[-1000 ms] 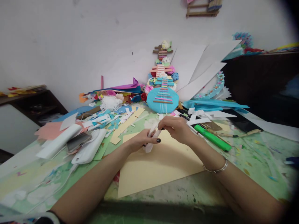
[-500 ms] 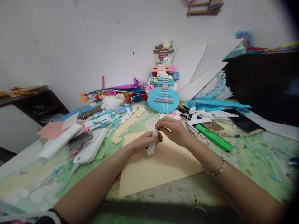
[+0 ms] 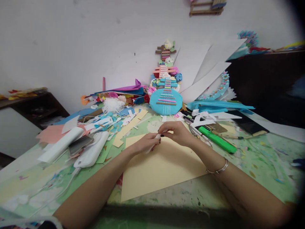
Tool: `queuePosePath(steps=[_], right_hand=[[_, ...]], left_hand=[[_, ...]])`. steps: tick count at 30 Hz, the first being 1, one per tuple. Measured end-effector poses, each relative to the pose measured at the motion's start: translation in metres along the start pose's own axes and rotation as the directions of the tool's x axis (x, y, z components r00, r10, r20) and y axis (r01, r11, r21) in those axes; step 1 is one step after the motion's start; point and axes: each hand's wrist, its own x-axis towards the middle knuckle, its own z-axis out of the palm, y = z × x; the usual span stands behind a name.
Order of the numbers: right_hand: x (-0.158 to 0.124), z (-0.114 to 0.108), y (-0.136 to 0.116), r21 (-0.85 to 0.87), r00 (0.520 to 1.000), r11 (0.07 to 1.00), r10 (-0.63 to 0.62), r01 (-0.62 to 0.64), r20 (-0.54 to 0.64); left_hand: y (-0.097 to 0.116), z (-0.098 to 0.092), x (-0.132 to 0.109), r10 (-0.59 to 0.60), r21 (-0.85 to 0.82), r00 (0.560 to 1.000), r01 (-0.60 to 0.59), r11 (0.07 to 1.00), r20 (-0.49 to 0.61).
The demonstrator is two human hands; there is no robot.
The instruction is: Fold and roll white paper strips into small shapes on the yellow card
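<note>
Over a cream paper sheet (image 3: 152, 178), my left hand (image 3: 146, 143) is closed round a narrow white strip (image 3: 149, 149), whose lower end sticks out below the fingers. My right hand (image 3: 175, 132) pinches the strip's upper end, its fingertips touching those of my left hand. Most of the strip is hidden by the fingers. A blue paper lute (image 3: 166, 101) with coloured bars and white strings leans upright behind the hands.
White paper scraps (image 3: 105, 121), a phone (image 3: 80, 144) and a white power strip (image 3: 91, 149) lie on the left. A green cutter (image 3: 216, 139) and pens lie on the right. Blue paper (image 3: 219, 106) is stacked behind them.
The white strip has tilted lower, and less of it shows between my hands. My left hand has turned slightly, and my right fingertips have come down close to it.
</note>
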Motion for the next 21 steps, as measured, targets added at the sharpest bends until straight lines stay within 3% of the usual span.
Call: queuePosePath(steps=[3,6,10,14,21], right_hand=[[0.0,-0.001,0.016,0.042,0.991,0.993,0.117,-0.115,-0.066],[-0.002,0.001,0.038,0.086,0.959,0.963,0.263,-0.254,-0.11],[-0.006,0.008,0.059,0.018,0.945,0.947,0.32,-0.32,-0.067],[-0.009,0.016,0.06,-0.126,0.975,0.968,0.21,-0.218,-0.072],[-0.008,0.024,0.049,-0.102,0.984,0.98,0.174,-0.169,0.036]], left_hand=[[-0.005,-0.007,0.005,0.2,0.383,0.968,-0.129,0.914,-0.152],[-0.015,-0.011,0.011,0.321,0.568,0.94,-0.204,0.798,-0.113],[-0.026,-0.01,0.017,0.324,0.672,0.94,-0.171,0.72,-0.108],[-0.031,-0.005,0.02,0.332,0.75,0.933,-0.121,0.65,-0.138],[-0.035,-0.004,0.022,0.441,0.777,0.897,-0.253,0.576,-0.034]])
